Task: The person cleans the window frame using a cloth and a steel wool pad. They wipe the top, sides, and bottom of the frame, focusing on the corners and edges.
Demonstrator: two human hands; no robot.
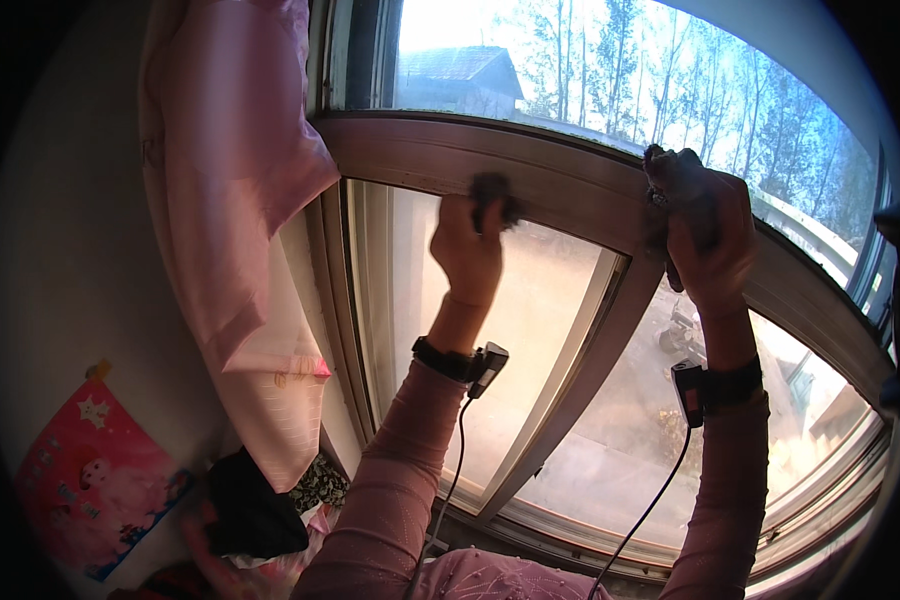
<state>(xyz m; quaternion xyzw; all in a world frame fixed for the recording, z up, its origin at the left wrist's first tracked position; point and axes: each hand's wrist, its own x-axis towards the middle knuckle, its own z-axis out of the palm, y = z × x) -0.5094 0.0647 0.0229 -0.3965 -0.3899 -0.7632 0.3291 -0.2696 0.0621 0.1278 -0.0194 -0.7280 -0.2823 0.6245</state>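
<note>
Raised in front of me is a window frame [570,172] with a wide horizontal crossbar. My left hand [466,236] grips a dark, bunched cloth [493,196] against or just before the crossbar; motion blurs it. Farther right, my right hand [712,240] holds another dark, crumpled cloth [671,176] where the crossbar meets the upper pane [570,67]. Whether the two cloths touch the frame firmly is hard to tell. Below the bar sit the lower left pane [525,322] and the lower right pane [615,442], parted by a slanting upright [570,420].
A pink curtain [232,150] hangs left of the window. On the wall beyond it is a pink poster [97,480]. Dark cloth [251,506] and other fabrics lie heaped at lower left. Cables run from the black wrist-worn devices [487,367] down both arms.
</note>
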